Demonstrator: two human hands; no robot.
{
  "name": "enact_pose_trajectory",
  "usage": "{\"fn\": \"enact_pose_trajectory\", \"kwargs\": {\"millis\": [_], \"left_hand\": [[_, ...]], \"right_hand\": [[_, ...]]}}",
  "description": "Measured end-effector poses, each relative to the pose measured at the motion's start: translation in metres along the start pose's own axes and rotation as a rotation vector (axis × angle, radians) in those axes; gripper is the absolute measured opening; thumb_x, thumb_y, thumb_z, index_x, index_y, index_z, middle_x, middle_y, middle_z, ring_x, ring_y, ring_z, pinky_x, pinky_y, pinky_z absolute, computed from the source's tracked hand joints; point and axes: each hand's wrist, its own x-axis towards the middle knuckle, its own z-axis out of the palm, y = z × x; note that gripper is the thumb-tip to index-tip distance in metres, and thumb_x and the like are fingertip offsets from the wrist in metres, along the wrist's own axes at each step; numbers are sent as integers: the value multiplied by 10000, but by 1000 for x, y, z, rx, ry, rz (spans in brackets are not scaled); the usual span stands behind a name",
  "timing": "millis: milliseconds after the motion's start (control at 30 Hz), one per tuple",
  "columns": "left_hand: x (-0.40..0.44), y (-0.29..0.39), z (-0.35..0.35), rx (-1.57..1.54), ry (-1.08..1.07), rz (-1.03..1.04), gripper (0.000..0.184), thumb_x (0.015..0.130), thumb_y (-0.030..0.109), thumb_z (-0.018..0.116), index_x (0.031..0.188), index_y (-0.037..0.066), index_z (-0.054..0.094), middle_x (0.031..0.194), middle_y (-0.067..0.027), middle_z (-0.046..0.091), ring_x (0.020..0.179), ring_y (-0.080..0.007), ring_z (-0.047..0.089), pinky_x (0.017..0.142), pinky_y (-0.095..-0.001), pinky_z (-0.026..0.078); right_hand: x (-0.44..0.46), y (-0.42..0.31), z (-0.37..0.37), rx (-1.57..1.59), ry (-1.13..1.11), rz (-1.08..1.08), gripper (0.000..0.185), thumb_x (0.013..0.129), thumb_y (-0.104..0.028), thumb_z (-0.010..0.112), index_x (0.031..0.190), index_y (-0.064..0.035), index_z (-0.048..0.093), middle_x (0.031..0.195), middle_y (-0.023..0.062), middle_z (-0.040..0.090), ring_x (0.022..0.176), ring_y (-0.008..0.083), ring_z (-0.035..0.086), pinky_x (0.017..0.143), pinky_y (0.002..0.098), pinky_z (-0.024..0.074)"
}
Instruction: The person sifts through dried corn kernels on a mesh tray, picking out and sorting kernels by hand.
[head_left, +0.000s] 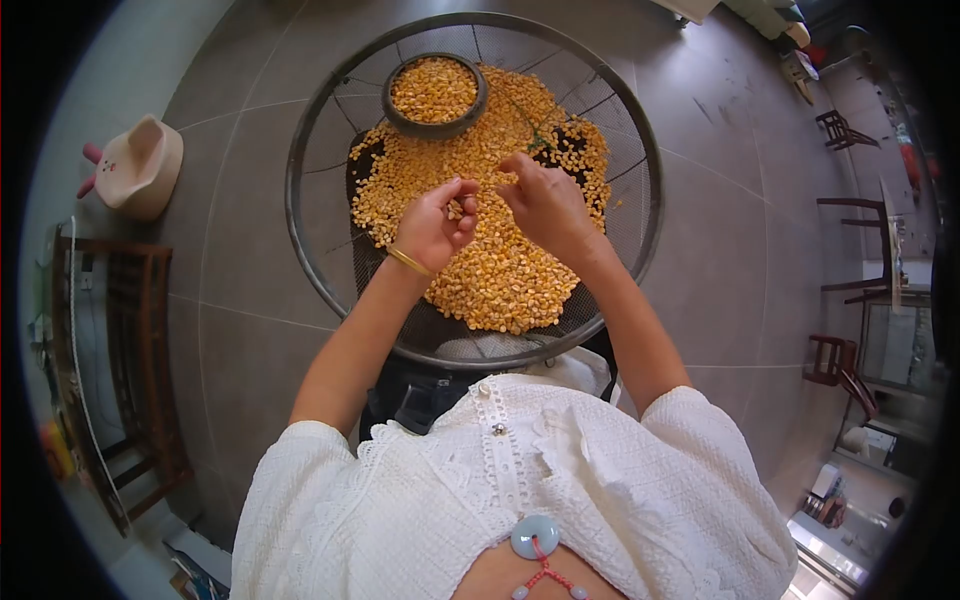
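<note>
Loose yellow corn kernels (505,285) lie heaped across a wide round mesh sieve (297,200) with a dark rim. Above the heap, my left hand (437,228) is curled palm up around a few kernels. My right hand (552,205) hovers just to its right, thumb and fingers drawn together in a pinch; what sits between the fingertips is too small to make out. Beyond my hands, a dark round bowl (478,118) full of kernels rests in the sieve. A small green sprig (535,135) lies on the corn behind my right hand.
Grey floor tiles (715,260) surround the sieve. A pale plastic child's seat (150,170) with pink handles stands at the left, near a dark wooden chair (140,350). Small wooden stools (832,360) line the right side.
</note>
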Motion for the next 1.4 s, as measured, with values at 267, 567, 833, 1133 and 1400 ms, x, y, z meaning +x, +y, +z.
{"fn": "enact_pose_trajectory", "kwargs": {"millis": [267,567,833,1133,1400], "left_hand": [[-5,4,-6,-233,-73,-6,287,977,281,391,946,45,552,734,-54,506,559,-127,423,417,-222,325],[-8,2,-6,-263,21,43,260,971,260,406,918,44,541,749,-62,516,563,-134,428,418,-240,328],[-8,1,0,-261,-40,-94,318,978,281,379,936,27,566,746,-68,536,555,-139,466,426,-241,356],[-9,-1,-5,-264,-39,-10,290,983,264,375,914,44,550,763,-63,527,564,-129,435,416,-227,330],[-15,-5,20,-102,19,-110,315,975,286,397,915,25,562,744,-64,523,545,-127,452,403,-222,336]], "right_hand": [[-2,16,35,132,-218,27,197,801,-200,619,905,-39,572,734,175,635,717,341,634,627,426,492],[-5,5,20,-118,-337,29,132,814,-156,578,840,-29,602,741,175,627,707,335,628,628,428,486],[4,-12,3,74,-87,-8,159,827,-162,609,880,-13,589,746,181,625,696,325,637,621,405,490],[-38,22,17,-181,-382,42,132,756,-120,629,746,-3,568,690,187,614,694,349,629,614,432,493],[-15,-16,-19,346,-84,-3,119,790,-112,612,771,3,583,711,183,620,696,351,626,621,426,486]]}}
